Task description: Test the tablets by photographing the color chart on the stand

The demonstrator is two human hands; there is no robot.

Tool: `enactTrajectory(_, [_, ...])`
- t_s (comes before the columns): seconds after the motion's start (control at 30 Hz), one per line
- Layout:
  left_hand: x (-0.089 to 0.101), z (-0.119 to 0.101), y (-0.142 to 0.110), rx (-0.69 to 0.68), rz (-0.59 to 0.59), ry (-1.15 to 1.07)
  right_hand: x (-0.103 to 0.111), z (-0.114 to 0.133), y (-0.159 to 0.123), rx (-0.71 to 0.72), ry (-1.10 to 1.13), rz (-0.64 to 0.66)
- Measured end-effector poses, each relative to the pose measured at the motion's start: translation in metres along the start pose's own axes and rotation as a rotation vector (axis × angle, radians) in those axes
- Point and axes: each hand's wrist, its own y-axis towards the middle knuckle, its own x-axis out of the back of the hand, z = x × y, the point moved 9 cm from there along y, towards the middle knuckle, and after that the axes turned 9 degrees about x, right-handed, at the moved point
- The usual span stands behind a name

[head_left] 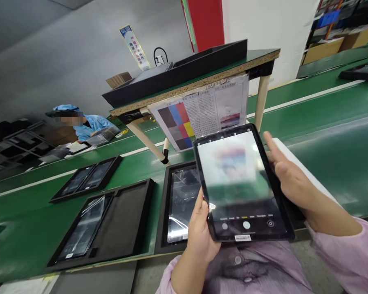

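A black-framed tablet (236,175) is held up tilted in front of me, its lit screen showing a camera view with a blurred picture and a row of controls. A small white label sits on its lower edge. My left hand (202,230) grips the lower left side, thumb at the edge and the other fingers mostly hidden behind. At the right edge, my right hand (290,175) is partly closed around the tablet's side, some fingers out of sight behind it. Behind the tablet, a black tray (163,228) holds another tablet (182,204), partly covered.
A tray (144,222) on the green bench (24,216) has a tablet in its left compartment; another tray (112,169) lies behind. A raised stand (199,83) carries a black tray and a hanging printed chart (205,110). A co-worker (93,122) sits at left.
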Motion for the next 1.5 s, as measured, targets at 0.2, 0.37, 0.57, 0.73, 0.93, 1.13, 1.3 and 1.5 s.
enactTrajectory(0.2, [-0.027, 0.024, 0.019, 0.239, -0.102, -0.028, 0.045, -0.041, 0.002, -0.038, -0.064, -0.196])
enactTrajectory(0.37, [-0.023, 0.044, 0.032, 0.245, -0.073, 0.176, 0.010, -0.038, -0.002, 0.113, -0.356, 0.249])
enactTrajectory(0.57, [0.013, -0.030, -0.004, -0.247, -0.115, 0.926, -0.038, -0.042, -0.020, 0.408, -0.739, 0.544])
enactTrajectory(0.73, [0.026, -0.098, -0.027, -0.648, -0.363, 1.502, -0.054, -0.038, -0.028, 0.573, -0.794, 0.568])
enactTrajectory(0.93, [0.033, -0.105, -0.009, -0.705, -0.551, 2.007, -0.020, -0.043, -0.025, 0.371, -0.639, 0.423])
enactTrajectory(1.13, [0.039, -0.095, -0.002, -0.757, -0.462, 2.138, -0.015, -0.043, -0.039, 0.372, -0.788, 0.382])
enactTrajectory(1.3, [0.032, -0.097, -0.008, -0.888, -0.304, 2.075, -0.006, -0.045, -0.037, 0.282, -0.796, 0.287])
enactTrajectory(1.5, [0.008, -0.086, -0.005, -0.871, -0.253, 2.067, -0.011, -0.039, -0.039, 0.319, -0.836, 0.319])
